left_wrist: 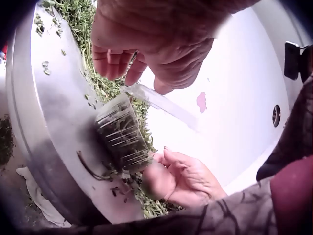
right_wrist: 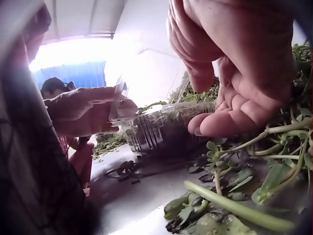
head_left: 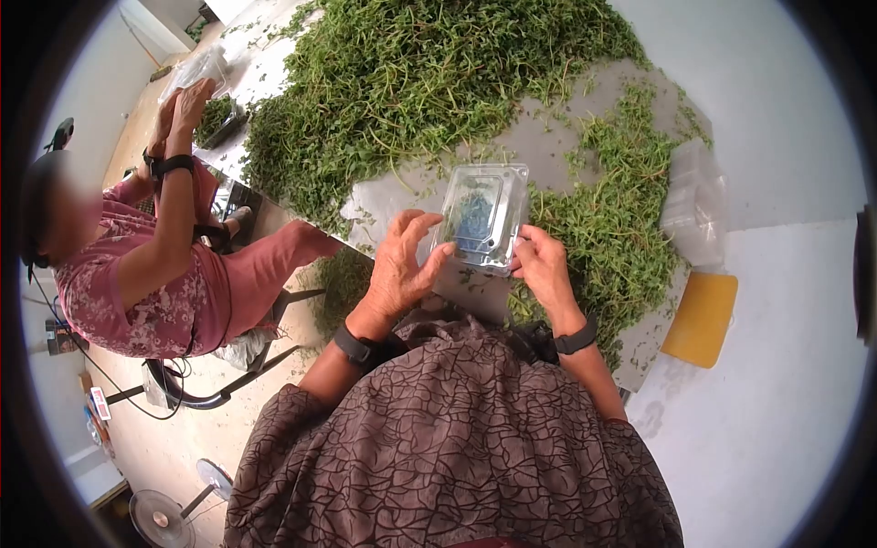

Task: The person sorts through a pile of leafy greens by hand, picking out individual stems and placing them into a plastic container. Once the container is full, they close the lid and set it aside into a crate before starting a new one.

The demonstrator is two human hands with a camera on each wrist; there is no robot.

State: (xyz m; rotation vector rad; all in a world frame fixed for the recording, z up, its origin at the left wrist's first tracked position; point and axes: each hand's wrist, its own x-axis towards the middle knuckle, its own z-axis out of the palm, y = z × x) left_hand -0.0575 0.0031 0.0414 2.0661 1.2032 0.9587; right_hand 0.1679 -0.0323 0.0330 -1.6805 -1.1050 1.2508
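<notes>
A clear plastic box (head_left: 480, 215) with greens inside sits on the grey tabletop; its ribbed side (left_wrist: 124, 134) shows in the left wrist view. Its clear lid (right_wrist: 119, 100) stands tilted up in the right wrist view. My left hand (head_left: 399, 265) (left_wrist: 156, 41) (right_wrist: 80, 110) holds the lid's edge with thumb and fingertips. At the box's near right corner, my right hand (head_left: 545, 271) (left_wrist: 183, 181) (right_wrist: 239, 73) grips the side between thumb and curled fingers.
A large heap of green stems (head_left: 411, 82) covers the back, with more greens (head_left: 621, 219) to the right. Stacked clear containers (head_left: 694, 205) stand at the right edge near a yellow board (head_left: 701, 320). Another person (head_left: 146, 265) sits at left beside a filled tray (head_left: 219, 123).
</notes>
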